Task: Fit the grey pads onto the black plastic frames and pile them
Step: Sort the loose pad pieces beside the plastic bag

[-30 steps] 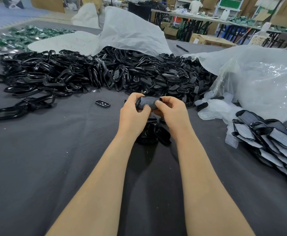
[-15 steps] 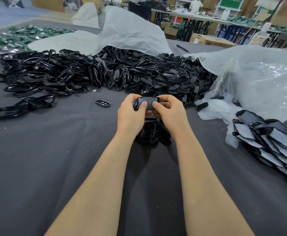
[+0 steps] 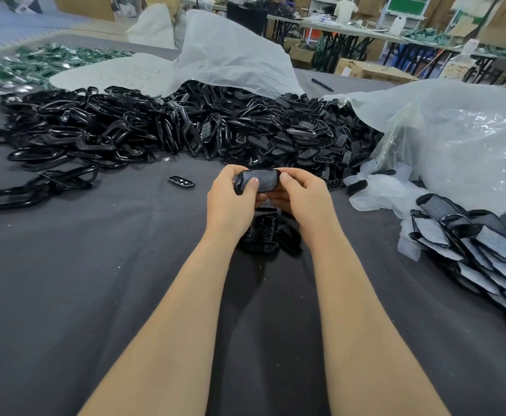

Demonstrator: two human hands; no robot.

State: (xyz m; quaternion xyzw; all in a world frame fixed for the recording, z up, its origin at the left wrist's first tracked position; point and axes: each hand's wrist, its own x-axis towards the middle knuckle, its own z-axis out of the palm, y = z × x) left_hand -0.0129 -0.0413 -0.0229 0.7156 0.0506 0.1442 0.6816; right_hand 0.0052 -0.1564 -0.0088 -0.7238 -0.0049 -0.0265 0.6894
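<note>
Holding one black frame with a grey pad laid on its face, both hands meet at the centre of the picture, raised just above the table. The left hand grips the frame's left end, its fingers curled beneath and its thumb pressed flat on the pad. The right hand grips the right end, with its thumb bent onto the pad's upper right corner. Whether the pad is fully seated cannot be told.

Directly below the hands, partly hidden by the wrists, a small cluster of frames lies on the dark grey cloth. A single loose insert lies apart, to the left of the hands. Across the middle of the picture runs a large heap of black parts: open rings to the left, smaller ribbed pieces to the right. At the right edge lies a pile of padded frames, overlapping one another with the grey faces up. A clear plastic bag lies behind that pile, and a white bag lies over the back of the heap. Green pieces are scattered at the upper left.
</note>
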